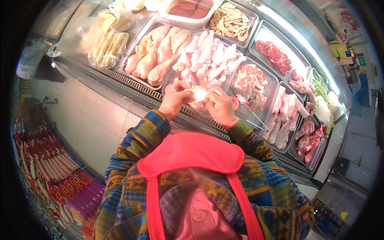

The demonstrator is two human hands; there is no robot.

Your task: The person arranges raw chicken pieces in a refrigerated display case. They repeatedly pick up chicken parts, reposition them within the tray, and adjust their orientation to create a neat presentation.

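Note:
Both my hands hold one pale piece of raw poultry (196, 94) between them, over the front edge of a refrigerated display case. My left hand (174, 98) grips its left end between thumb and fingers. My right hand (218, 105) pinches the right end, knuckles up. Just beyond lies a metal tray of chicken drumsticks (207, 54). Raw chicken breasts (162, 49) fill the tray to its left. On the right, a tray holds cut raw meat pieces (249, 79), with a thin metal tool (258, 119) lying across its near part.
Further right are trays of pig's trotters (283, 120) and red meat (310, 142). Bagged food (108, 48) sits at the left. Behind stand a tub of brown blocks (189, 10) and a tray of tan strips (231, 22). A vented metal rail (141, 90) edges the case; packaged goods (57, 168) stand lower left.

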